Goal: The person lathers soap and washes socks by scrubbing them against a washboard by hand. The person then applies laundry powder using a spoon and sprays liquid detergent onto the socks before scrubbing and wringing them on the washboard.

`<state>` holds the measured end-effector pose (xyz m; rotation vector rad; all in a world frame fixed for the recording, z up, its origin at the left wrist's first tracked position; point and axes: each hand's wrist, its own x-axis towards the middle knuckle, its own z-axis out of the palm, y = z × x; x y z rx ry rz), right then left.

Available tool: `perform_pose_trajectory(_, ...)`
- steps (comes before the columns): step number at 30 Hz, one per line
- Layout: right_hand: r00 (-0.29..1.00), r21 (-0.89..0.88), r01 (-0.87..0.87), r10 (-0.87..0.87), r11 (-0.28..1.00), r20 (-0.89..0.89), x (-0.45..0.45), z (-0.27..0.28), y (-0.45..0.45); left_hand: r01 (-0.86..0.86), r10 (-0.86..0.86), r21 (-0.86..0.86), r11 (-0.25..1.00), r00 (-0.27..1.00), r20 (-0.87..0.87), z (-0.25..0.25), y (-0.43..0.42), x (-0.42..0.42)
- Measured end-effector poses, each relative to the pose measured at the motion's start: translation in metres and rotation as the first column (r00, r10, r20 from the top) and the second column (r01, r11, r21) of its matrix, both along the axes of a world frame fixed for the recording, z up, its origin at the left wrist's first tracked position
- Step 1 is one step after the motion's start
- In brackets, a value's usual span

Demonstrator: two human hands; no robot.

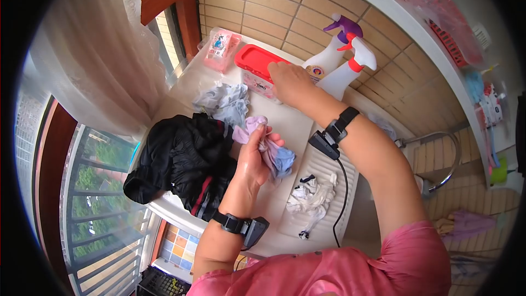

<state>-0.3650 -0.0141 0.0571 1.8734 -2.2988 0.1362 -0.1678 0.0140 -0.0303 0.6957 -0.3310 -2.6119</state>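
Note:
My left hand (255,159) is closed around a small, crumpled lilac and light-blue cloth (282,160), which hangs out on both sides of the fingers. My right hand (292,81) is at the right end of a box with a red lid (253,59), its fingers bent over the lid's edge; the fingertips are partly hidden. The lid lies on the box. Left of my left hand is a heap of black clothing (189,153) with a dark red stripe. A pale blue-grey patterned cloth (223,103) lies behind it.
White socks or cloths with dark bits (313,197) lie on the ribbed washboard (329,170). Two spray bottles (341,79) stand against the tiled wall. A pink packet (221,49) stands at the back. A curved faucet (456,156) is at right, a curtain (98,49) at left.

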Motion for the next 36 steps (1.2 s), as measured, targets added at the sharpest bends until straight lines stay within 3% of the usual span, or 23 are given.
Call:
perform_pose_trajectory(5,0.966,0.214,0.003,-0.058,0.977,0.251,0.032,0.023,0.036,-0.102,0.114,-0.134,0.986,0.990,0.081,0.004,-0.012,-0.011)
perform_pose_trajectory(9,0.921,0.230,0.013,-0.101,0.973,0.375,0.028,0.045,0.047,-0.097,0.137,-0.238,0.966,0.978,0.156,0.006,-0.017,-0.018)
perform_pose_trajectory(12,0.914,0.086,0.079,-0.107,0.993,0.392,0.019,0.066,0.055,-0.092,0.171,-0.363,0.927,0.966,0.194,0.007,-0.019,-0.026)
perform_pose_trajectory(15,0.971,-0.005,0.215,-0.213,0.977,0.108,0.015,0.071,0.059,-0.101,0.228,-0.452,0.886,0.944,0.238,0.009,-0.023,-0.038)
perform_pose_trajectory(22,0.976,-0.065,0.217,-0.215,0.974,0.032,0.005,0.064,0.062,-0.003,0.260,-0.602,0.799,0.903,0.341,0.020,-0.035,-0.061)
perform_pose_trajectory(24,0.973,-0.024,0.228,-0.226,0.973,0.048,0.006,0.068,0.064,-0.201,0.381,-0.578,0.791,0.901,0.208,0.018,-0.033,-0.068)
perform_pose_trajectory(25,0.971,-0.024,0.233,-0.232,0.972,0.050,0.004,0.068,0.064,-0.085,0.325,-0.547,0.833,0.875,0.358,0.021,-0.035,-0.064)
perform_pose_trajectory(26,0.977,-0.026,0.213,-0.212,0.977,0.015,0.000,0.067,0.063,-0.078,0.319,-0.547,0.834,0.876,0.362,0.016,-0.034,-0.062)
perform_pose_trajectory(29,0.985,-0.053,0.158,-0.161,0.986,-0.057,-0.009,0.060,0.058,-0.194,0.305,-0.418,0.887,0.927,0.218,0.007,-0.020,-0.053)
perform_pose_trajectory(36,0.990,-0.026,0.126,-0.127,0.992,-0.065,-0.007,0.049,0.059,-0.188,0.281,-0.409,0.893,0.943,0.179,0.026,0.019,-0.035)
